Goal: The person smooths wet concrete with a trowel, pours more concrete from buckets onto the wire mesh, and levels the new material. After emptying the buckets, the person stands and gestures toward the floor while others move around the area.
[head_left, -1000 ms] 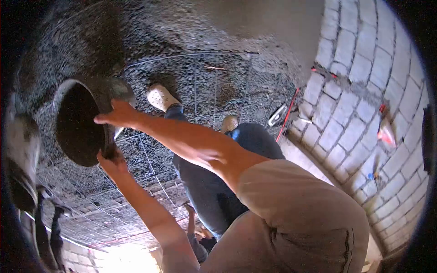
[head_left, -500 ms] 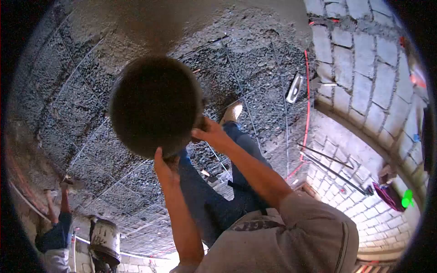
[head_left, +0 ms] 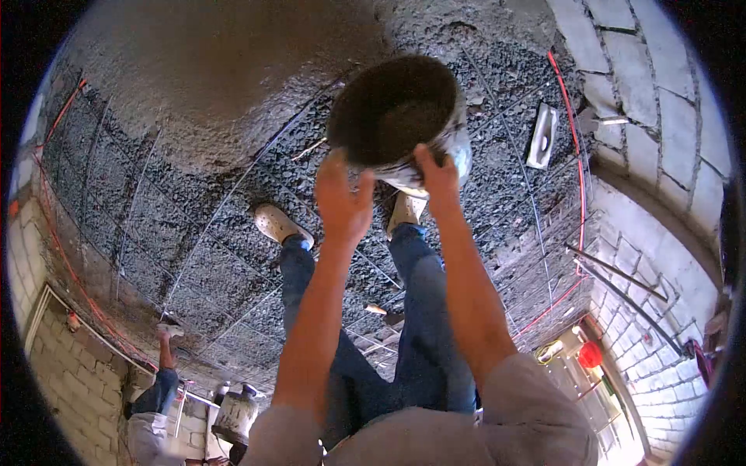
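Observation:
A round, dirty bucket is tilted in front of me, its dark mouth turned partly toward me and grey residue on its inside. My left hand is at the near left of the rim, its fingers partly smeared by motion. On the near right side, my right hand grips the rim with the thumb on top. Wet concrete spreads over the ground beyond the bucket. Beneath it lies gravel crossed by a grid of thin metal bars.
A hand float lies on the gravel at right, near a red tube along the block wall. Long bars lie at lower right. Another person works at lower left beside a second bucket. My shoes stand among the bars.
The bucket has moved right, and its mouth has turned from facing me squarely to a slant. Both hands have shifted right with it. My view has turned, bringing more ground and both shoes into sight.

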Available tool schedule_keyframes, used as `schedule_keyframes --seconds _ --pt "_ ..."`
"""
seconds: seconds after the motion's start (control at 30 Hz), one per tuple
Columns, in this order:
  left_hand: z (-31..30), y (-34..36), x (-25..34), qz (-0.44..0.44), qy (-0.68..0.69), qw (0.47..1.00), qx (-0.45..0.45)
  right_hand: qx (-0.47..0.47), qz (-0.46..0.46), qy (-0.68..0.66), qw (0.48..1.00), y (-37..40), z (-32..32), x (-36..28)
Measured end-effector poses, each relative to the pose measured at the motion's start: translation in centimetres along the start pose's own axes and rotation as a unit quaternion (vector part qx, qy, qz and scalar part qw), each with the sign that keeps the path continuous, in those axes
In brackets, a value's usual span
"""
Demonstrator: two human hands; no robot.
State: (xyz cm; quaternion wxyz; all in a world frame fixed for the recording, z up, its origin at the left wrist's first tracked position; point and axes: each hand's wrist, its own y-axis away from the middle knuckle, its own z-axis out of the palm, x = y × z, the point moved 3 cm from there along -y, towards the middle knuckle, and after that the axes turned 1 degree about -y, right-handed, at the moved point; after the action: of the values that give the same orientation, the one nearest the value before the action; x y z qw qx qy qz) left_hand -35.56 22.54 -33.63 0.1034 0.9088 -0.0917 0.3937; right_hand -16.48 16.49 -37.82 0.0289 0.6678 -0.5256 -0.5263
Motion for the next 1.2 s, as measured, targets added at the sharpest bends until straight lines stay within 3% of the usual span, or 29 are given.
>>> schedule_keyframes --seconds 0.03,0.13,0.2,0.27,0.33,0.4,0.47,0.53,0.57,0.6,0.67,0.73,0.8,0.83,0.87,0.93,1.0,1.2 --pt "2.0 -1.2 0.8 0.040 -0.015 0.999 -0.015 -0.026 0.034 -0.110 0.993 0.5 -0.9 -3.6" --pt "6.4 -3.6 3.3 0.095 -0.062 0.993 -0.043 -0.123 0.059 -0.138 0.981 -2.4 -1.3 -5.1" --pt "7.5 -5.1 4.7 0.110 -0.076 0.991 -0.019 -0.147 0.038 -0.161 0.975 -3.3 -1.1 -4.8" --pt "9.0 -5.6 5.6 0.130 -0.144 0.979 -0.067 -0.163 0.043 -0.201 0.965 -3.8 -3.0 -4.2" --pt "10.1 -6.5 5.6 0.141 -0.146 0.978 -0.056 -0.116 -0.017 -0.225 0.967 -5.5 -6.6 -1.4" --pt "11.3 -8.5 3.7 0.060 -0.099 0.993 0.002 0.027 -0.011 0.001 1.000 -8.0 -11.3 4.1" --pt "12.5 -11.7 2.0 0.025 -0.088 0.996 0.005 -0.010 0.152 0.092 0.984 -10.8 -13.4 13.2" --pt "12.3 -13.7 1.9 -0.005 -0.096 0.990 0.102 0.024 0.125 0.058 0.990 -11.6 -13.0 15.1" --pt "12.2 -14.1 1.6 -0.035 -0.089 0.994 0.061 0.064 0.104 0.024 0.992 -11.8 -12.6 15.9" --pt "12.3 -14.3 1.3 -0.035 -0.096 0.993 0.063 0.058 0.106 0.021 0.992 -12.3 -11.6 15.2" --pt "12.5 -13.7 1.1 -0.033 -0.096 0.990 0.100 -0.020 0.179 -0.150 0.972 -13.1 -9.8 12.6" --pt "12.4 -13.3 0.9 -0.039 -0.047 0.991 0.119 -0.042 0.129 -0.115 0.984 -14.8 -8.4 11.6" --pt "12.0 -12.6 0.6 -0.027 -0.043 0.991 0.128 -0.061 0.083 0.086 0.991 -16.0 -7.2 11.2" --pt "11.9 -12.4 0.2 -0.045 -0.031 0.992 0.114 0.026 0.056 0.023 0.998 -15.4 -6.4 10.9" --pt "11.7 -12.6 -0.2 -0.050 -0.025 0.991 0.121 0.023 0.049 0.031 0.998 -15.2 -5.9 10.3" --pt "11.5 -12.3 -0.7 -0.072 0.005 0.993 0.095 0.052 0.186 -0.028 0.981 -13.9 -5.9 9.3" --pt "10.8 -12.4 -1.8 -0.083 0.016 0.993 0.087 0.064 0.188 -0.051 0.979 -13.1 -5.2 8.6" --pt "6.1 -14.2 -5.0 -0.120 0.073 0.987 0.073 0.091 0.084 0.039 0.992 -7.3 -4.1 3.5"
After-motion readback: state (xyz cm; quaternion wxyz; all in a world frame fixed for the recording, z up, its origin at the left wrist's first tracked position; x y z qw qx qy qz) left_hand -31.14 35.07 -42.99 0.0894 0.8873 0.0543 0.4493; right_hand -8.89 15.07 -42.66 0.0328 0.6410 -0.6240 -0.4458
